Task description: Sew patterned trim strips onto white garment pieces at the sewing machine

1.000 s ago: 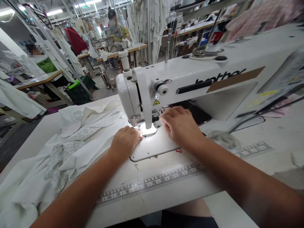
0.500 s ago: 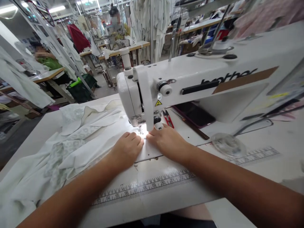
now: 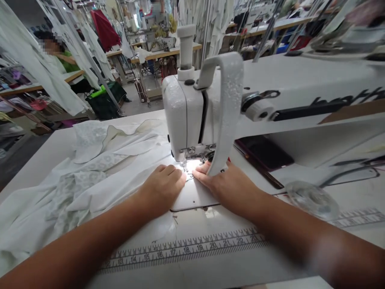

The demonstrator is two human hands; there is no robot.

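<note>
The right hand (image 3: 228,186) has come forward from behind the needle to beside the left hand (image 3: 164,188).

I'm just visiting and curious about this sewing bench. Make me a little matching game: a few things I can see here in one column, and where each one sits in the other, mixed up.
Things:
1. left hand
2. right hand
3. dark phone
4. measuring tape

Places:
A. flat under the sewing machine arm, right of the needle
B. along the table's near edge
C. on the white fabric, left of the needle
D. on the metal plate, at the hanging white strip

Pairs: 1-C, 2-D, 3-A, 4-B
</note>
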